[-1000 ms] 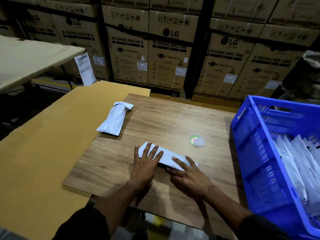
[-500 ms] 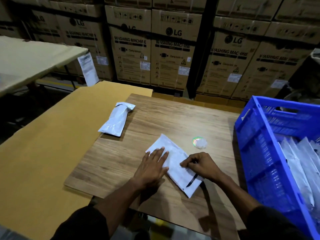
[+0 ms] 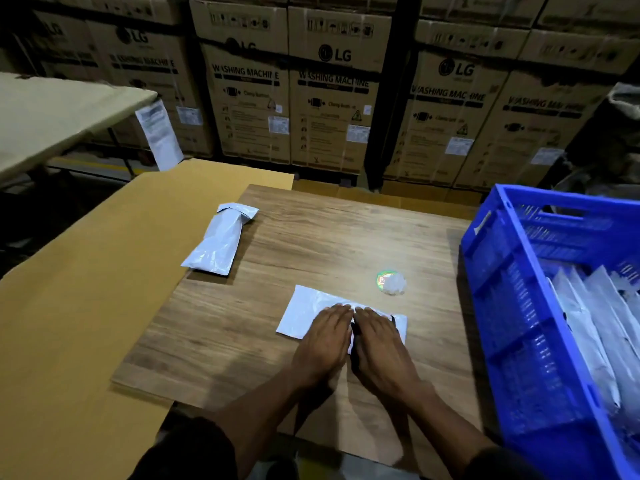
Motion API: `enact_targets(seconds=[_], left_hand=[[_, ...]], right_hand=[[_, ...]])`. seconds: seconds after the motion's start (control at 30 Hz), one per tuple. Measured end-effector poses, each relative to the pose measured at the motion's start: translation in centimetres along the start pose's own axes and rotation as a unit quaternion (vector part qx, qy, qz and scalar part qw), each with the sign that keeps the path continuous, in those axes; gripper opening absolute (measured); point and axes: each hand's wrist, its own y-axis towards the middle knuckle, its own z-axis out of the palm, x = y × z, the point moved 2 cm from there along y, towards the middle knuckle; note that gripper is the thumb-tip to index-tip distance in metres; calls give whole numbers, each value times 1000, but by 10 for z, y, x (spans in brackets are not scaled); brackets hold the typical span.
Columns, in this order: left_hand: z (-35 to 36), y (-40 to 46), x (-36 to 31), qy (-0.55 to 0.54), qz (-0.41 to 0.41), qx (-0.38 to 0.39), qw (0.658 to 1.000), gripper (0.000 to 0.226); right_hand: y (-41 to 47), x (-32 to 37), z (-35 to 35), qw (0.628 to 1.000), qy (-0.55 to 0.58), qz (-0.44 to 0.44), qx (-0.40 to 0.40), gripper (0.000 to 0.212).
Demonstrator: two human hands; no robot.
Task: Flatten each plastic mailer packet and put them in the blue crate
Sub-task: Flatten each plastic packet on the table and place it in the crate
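Right, my left hand (image 3: pixel 325 336) and right hand (image 3: pixel 377 337) press flat-fingered, no grip closed, on the white mailer packet (image 3: pixel 311 313) lying on the table (image 3: pixel 311 237). Trapped air could spring it back; slick plastic may slide toward the blue crate (image 3: pixel 512 306).

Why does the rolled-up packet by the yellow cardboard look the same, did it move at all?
No. The rolled packet lies at the same left edge of the wooden board, overlapping the yellow cardboard as before. Only the camera shifted.

Glossy plastic mailer (image 3: pixel 311 311), seemingly wood-grain board (image 3: pixel 346 237)
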Motion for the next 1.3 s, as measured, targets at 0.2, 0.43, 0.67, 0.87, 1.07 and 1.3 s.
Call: enact_targets(seconds=[0.2, 0.43, 0.67, 0.87, 1.07, 1.3], left_hand=[[9, -2, 3, -18, -104, 56, 993, 52], [-1, 0, 16, 17, -155, 160, 975, 57], [-4, -6, 28, 43, -193, 200, 960, 66], [-18, -15, 43, 82, -205, 197, 955, 64], [-31, -28, 61, 110, -233, 240, 936, 73], [-37, -12, 40, 103, -210, 212, 949, 68]], right_hand=[[-4, 4, 11, 1000, -25, -7, -5, 52], [5, 3, 13, 992, -59, 72, 87, 64], [10, 14, 2, 979, -69, 107, 159, 89], [0, 2, 1, 972, -102, 145, 154, 85], [-21, -21, -5, 970, -79, 156, 171, 72], [-21, -19, -14, 975, -123, 104, 152, 78]])
